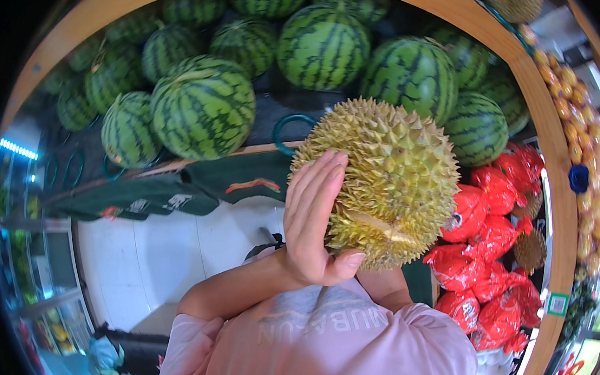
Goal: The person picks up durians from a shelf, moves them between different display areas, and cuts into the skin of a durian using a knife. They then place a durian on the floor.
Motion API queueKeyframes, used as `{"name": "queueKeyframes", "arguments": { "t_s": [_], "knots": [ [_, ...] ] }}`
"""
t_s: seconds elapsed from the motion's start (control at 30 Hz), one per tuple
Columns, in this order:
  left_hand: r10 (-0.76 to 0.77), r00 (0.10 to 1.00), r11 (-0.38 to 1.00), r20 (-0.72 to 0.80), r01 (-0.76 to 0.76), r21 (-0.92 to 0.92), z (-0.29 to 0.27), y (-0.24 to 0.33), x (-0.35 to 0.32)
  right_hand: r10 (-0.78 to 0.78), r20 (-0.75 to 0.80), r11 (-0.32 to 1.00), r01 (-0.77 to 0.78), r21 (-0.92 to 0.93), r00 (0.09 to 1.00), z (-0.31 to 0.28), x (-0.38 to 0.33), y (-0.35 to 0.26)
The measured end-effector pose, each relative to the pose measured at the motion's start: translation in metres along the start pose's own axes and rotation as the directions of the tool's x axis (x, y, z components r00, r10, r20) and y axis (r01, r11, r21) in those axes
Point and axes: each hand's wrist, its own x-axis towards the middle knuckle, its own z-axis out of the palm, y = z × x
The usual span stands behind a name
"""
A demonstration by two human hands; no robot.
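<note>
A large yellow-green durian (391,180) with thick spikes is held up in front of my chest. Against its left side lies my left hand (316,214), fingers long and together, thumb low on the husk. The palm and fingers press on the spikes. A pale, spikeless strip runs across the lower part of the durian. My right forearm (385,286) goes up beneath the fruit. The durian hides my right hand, so its fingers do not show.
Striped watermelons (202,107) fill a wood-edged display bin (532,91) beyond the durian. Red-wrapped round packages (475,265) are heaped at the right, with small spiky fruits beside them. Bagged golden fruits (578,137) hang past the bin's rim. White floor tiles (168,254) show at left.
</note>
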Motion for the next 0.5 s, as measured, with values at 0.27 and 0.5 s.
{"name": "queueKeyframes", "arguments": {
  "t_s": [0.27,0.5],
  "knots": [
    [-0.169,0.986,0.955,-0.009,0.166,0.246,-0.047,0.024,0.004,0.371,0.158,0.928,-0.372,-0.025,0.915,0.022,0.022,0.053],
    [-0.437,0.895,0.87,-0.09,0.446,0.209,-0.114,0.087,0.03,0.665,0.283,0.738,-0.665,-0.109,0.691,0.045,0.032,0.114]
  ]
}}
